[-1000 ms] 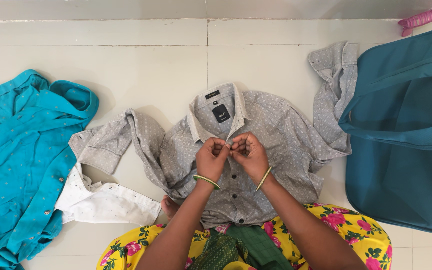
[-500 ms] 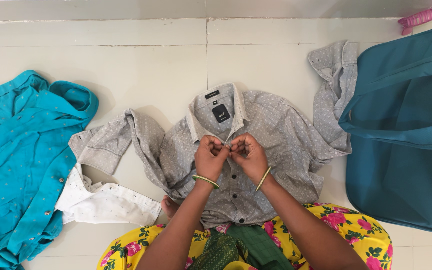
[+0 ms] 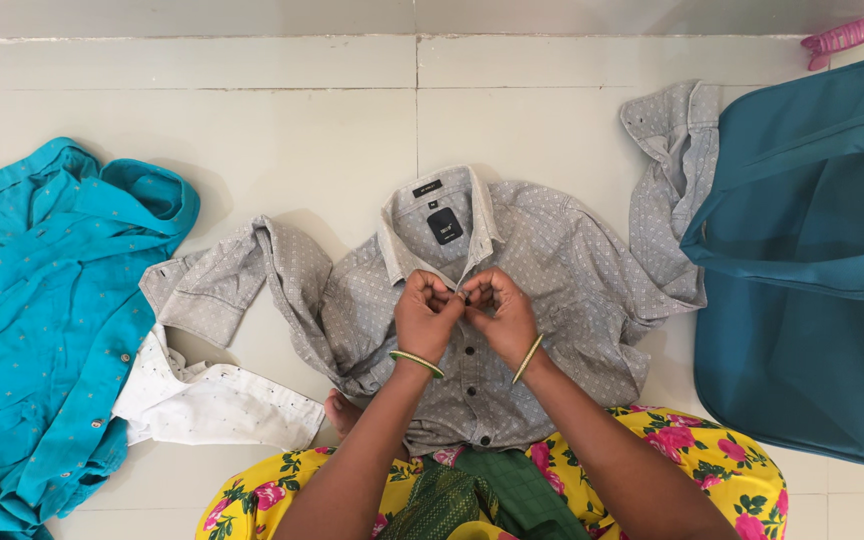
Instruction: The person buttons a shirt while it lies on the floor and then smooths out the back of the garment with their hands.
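A grey dotted shirt (image 3: 562, 270) lies front-up on the white tiled floor, collar away from me, sleeves spread to both sides. My left hand (image 3: 424, 318) and my right hand (image 3: 500, 316) meet at the shirt's button placket just below the collar. Both pinch the fabric edges together at one of the upper buttons. Each wrist carries a thin green bangle. The buttons lower down the placket look fastened.
A teal shirt (image 3: 42, 310) lies crumpled at the left, with a white garment (image 3: 212, 400) beside it. A large teal fabric bag (image 3: 812, 260) stands at the right. A pink hair clip (image 3: 834, 40) rests near the wall. My lap in yellow floral cloth (image 3: 712, 470) is at the bottom.
My hands stay at the same spot on the placket, fingers shifting only slightly. The view has nudged a little.
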